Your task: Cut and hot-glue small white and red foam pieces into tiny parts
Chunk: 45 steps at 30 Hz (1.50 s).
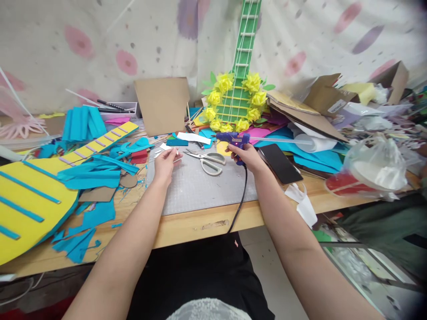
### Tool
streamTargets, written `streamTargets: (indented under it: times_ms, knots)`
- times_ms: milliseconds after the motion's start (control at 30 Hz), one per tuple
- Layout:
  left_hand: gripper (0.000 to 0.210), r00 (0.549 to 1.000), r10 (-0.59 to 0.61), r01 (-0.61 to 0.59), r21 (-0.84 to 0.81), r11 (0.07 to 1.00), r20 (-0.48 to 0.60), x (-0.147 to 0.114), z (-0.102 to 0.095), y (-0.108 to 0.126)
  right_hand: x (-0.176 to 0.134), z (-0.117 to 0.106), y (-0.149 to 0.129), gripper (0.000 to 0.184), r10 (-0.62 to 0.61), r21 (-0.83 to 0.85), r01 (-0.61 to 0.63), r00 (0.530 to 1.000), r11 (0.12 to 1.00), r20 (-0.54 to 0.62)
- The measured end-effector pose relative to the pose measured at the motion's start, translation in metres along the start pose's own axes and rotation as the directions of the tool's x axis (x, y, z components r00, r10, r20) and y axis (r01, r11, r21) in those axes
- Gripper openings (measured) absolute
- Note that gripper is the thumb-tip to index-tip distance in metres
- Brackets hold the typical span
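Note:
My right hand (245, 155) is wrapped round a blue hot glue gun (235, 139), whose nozzle points left and whose clear glue stick juts out to the right. A black cord runs down from its handle over the table edge. My left hand (165, 163) pinches a small white piece, possibly paper, at the fingertips; its shape is mostly hidden. Between the hands, grey-handled scissors (210, 162) lie partly spread on the grey cutting mat (200, 193). Just behind them is a white paper strip (194, 137).
A green paper guitar with yellow flowers (233, 102) leans at the back beside a cardboard sheet (162, 106). A yellow guitar shape (36, 195) and blue scraps (90, 173) cover the left. A phone (280, 163) and a bagged red-and-white tub (367, 173) lie right.

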State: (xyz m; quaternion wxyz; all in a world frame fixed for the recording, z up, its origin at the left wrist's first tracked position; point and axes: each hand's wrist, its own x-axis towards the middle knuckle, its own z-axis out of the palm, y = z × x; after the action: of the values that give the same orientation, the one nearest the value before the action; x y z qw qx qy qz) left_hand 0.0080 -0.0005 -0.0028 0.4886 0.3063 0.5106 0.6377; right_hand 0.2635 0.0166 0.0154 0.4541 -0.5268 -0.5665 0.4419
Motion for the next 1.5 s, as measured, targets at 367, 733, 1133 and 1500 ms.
streamTargets:
  times_ms: [367, 733, 1133, 1500]
  knots:
    - [0.019, 0.999, -0.023, 0.024, 0.035, 0.999, -0.022, 0.0, -0.002, 0.002, -0.01, 0.07, -0.023, 0.042, -0.046, -0.213, 0.086, 0.982, 0.973, 0.185]
    - [0.02, 0.998, 0.06, -0.055, 0.128, 0.99, -0.036, -0.002, 0.001, 0.002, -0.012, 0.074, -0.013, 0.044, -0.075, -0.303, 0.117, 0.986, 0.946, 0.149]
    - [0.016, 0.997, 0.057, -0.05, 0.137, 0.989, -0.044, -0.002, 0.002, 0.003, -0.01, 0.075, -0.01, 0.044, -0.122, -0.332, 0.171, 0.979, 0.928, 0.163]
    - [0.018, 0.997, 0.062, -0.056, 0.147, 0.987, -0.037, -0.001, 0.001, 0.001, -0.01, 0.074, -0.009, 0.044, -0.153, -0.327, 0.202, 0.974, 0.923, 0.17]
